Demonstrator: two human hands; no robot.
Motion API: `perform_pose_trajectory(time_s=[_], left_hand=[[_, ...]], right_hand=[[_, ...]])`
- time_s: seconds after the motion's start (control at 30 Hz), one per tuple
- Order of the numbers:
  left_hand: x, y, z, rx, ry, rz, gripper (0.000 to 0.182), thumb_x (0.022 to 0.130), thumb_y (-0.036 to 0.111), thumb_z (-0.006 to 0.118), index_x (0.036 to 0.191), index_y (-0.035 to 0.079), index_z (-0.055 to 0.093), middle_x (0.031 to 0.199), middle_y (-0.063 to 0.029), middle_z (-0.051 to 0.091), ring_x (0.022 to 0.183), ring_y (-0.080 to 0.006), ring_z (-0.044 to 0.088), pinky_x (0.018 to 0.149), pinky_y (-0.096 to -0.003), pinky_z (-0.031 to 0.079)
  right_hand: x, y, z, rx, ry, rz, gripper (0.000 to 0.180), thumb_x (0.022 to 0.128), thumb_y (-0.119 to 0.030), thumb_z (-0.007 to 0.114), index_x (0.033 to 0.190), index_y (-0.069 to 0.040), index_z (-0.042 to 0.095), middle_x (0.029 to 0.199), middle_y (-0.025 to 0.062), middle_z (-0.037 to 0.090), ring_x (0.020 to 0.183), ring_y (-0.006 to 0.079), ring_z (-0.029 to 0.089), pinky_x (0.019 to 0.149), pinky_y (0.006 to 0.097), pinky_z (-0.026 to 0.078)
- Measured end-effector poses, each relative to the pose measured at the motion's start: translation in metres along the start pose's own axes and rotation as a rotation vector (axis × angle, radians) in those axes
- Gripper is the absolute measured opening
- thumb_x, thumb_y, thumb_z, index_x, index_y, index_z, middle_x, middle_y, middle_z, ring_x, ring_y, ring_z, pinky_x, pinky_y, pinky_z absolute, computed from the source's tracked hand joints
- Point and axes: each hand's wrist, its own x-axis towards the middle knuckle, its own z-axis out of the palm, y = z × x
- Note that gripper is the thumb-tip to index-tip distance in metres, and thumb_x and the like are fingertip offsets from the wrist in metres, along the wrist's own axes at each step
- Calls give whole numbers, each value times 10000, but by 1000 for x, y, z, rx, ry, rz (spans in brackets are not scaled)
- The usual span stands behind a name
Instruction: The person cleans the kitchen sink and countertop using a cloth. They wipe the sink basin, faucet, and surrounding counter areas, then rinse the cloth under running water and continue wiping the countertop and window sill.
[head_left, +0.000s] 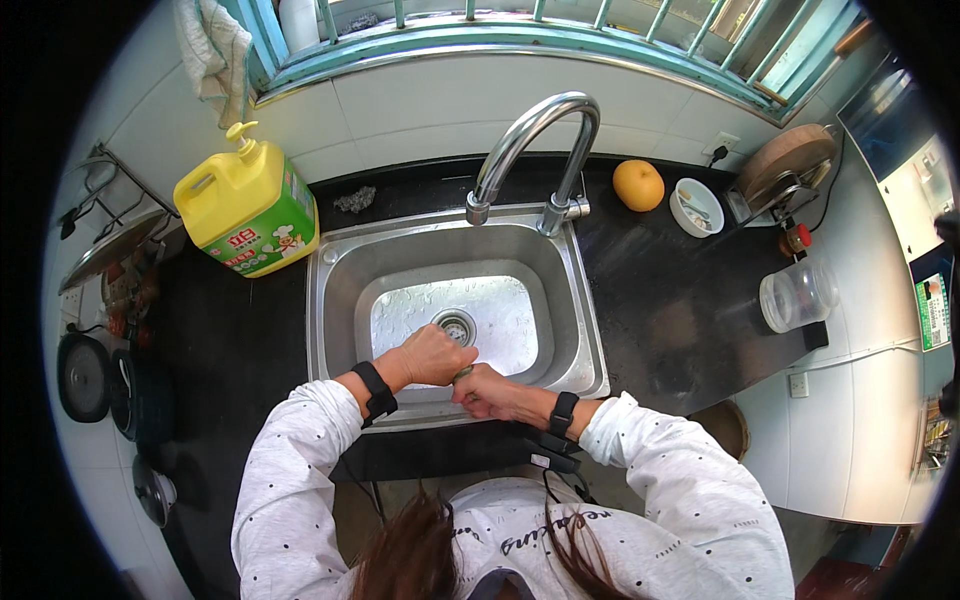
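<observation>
Over the front of the stainless steel sink (577, 330), both hands are closed close together. My left hand (435, 354) is a fist with its knuckles up, just in front of the drain strainer (454, 328). My right hand (487, 391) curls beside it, nearer to the sink's front rim. Between them a sliver of a greenish-grey object (463, 373) shows, gripped by both; most of it is hidden, so I cannot tell what it is. Water drops lie on the basin floor. Above the back of the basin arches the chrome faucet (517, 131).
Left of the sink stands a yellow jug of dish soap (247, 210), near a steel wool scrubber (355, 200). On the right are a yellow-orange round fruit (638, 185), a white bowl (697, 208) and a clear plastic jar (798, 295). A lidded black pot (142, 394) sits far left.
</observation>
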Motion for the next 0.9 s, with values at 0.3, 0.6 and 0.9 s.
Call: perform_pose_trajectory(time_s=[0.3, 0.6, 0.9], left_hand=[[3, 15, 4, -426, 69, -464, 368, 648, 70, 662, 986, 79, 516, 1050, -136, 529, 960, -306, 527, 748, -385, 439], [5, 22, 17, -1480, 410, -521, 342, 877, 240, 506, 1171, 65, 494, 1018, -45, 527, 896, -124, 497, 702, -280, 446], [15, -1, 38, -1494, 794, -840, 216, 853, 190, 528, 885, -9, 607, 788, -35, 607, 691, -122, 575, 611, -251, 448]], right_hand=[[-26, -28, -32, -445, 121, -229, 282, 833, -317, 578, 977, -75, 579, 847, 91, 605, 660, 165, 576, 537, 284, 442], [-64, -62, -53, -1198, 502, -1021, 188, 806, -144, 588, 963, -46, 620, 997, 86, 574, 961, 254, 507, 808, 316, 423], [-80, -72, -75, -909, 724, -913, 237, 763, -112, 647, 980, -29, 603, 886, 76, 607, 771, 156, 572, 672, 271, 450]])
